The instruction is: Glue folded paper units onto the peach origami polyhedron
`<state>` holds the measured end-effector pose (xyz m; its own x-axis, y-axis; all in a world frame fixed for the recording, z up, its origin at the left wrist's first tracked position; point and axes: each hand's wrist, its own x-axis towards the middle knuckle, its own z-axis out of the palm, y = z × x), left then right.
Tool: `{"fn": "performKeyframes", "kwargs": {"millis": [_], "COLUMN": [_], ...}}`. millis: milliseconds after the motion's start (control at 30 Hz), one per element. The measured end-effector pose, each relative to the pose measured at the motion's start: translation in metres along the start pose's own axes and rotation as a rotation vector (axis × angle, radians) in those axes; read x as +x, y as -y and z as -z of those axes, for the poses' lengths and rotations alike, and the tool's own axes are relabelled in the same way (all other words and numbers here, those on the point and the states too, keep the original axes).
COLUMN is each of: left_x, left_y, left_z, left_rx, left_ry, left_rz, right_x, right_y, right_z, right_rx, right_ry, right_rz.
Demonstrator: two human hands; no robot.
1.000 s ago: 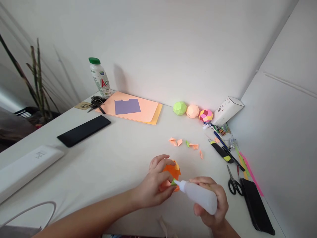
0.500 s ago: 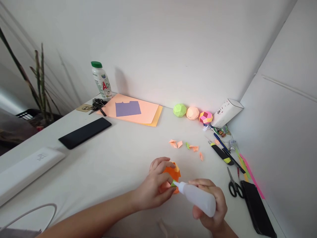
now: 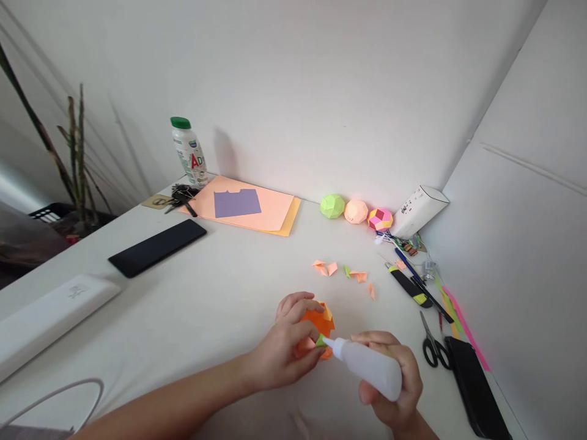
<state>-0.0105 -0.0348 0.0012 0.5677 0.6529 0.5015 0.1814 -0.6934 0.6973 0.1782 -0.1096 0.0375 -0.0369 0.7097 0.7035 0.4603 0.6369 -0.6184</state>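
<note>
My left hand [image 3: 293, 342] is closed around an orange folded-paper shape [image 3: 322, 322], with a small green paper piece [image 3: 320, 341] at its thumb and index finger. Its palm side hides part of the shape. In my right hand [image 3: 398, 373] a white squeeze bottle [image 3: 371, 365] with a narrow nozzle lies tilted, gripped round its body. The nozzle tip is at the green piece; whether anything comes out of it is too small to tell. Beyond both hands lie several small folded peach pieces [image 3: 331, 269] and one green piece [image 3: 347, 271].
Three paper balls, green [image 3: 332, 206], peach [image 3: 356, 211] and pink [image 3: 380, 219], stand by the wall. At right lie a cutter knife [image 3: 409, 286], scissors [image 3: 433, 343] and a black case [image 3: 477, 385]. Peach sheets [image 3: 275, 211], a plastic bottle [image 3: 190, 156] and a black slab [image 3: 158, 247] are left.
The bottle in my right hand has shifted very slightly right and down. My left hand and the paper shape stay nearly still.
</note>
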Motion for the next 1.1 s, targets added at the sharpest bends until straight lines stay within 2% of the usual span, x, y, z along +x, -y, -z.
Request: {"fn": "performKeyframes", "kwargs": {"millis": [167, 333, 533, 1100], "left_x": [0.0003, -0.0008, -0.0003, -0.0013], "left_y": [0.0003, 0.0006, 0.0000, -0.0005], "left_z": [-0.0007, -0.0006, 0.0004, -0.0005], "left_rx": [-0.010, 0.004, 0.007, 0.003], "left_ry": [-0.002, 0.005, 0.002, 0.002], "left_rz": [-0.009, 0.010, -0.005, 0.006], "right_x": [0.0008, 0.0009, 0.0014, 0.0012], "right_y": [0.0023, 0.0003, 0.0015, 0.0022], "right_z": [-0.0012, -0.0005, -0.0007, 0.0005], "right_rx": [-0.024, -0.021, -0.019, -0.082], "right_ry": [0.039, 0.004, 0.041, 0.013], "right_rz": [0.035, 0.040, 0.060, 0.076]}}
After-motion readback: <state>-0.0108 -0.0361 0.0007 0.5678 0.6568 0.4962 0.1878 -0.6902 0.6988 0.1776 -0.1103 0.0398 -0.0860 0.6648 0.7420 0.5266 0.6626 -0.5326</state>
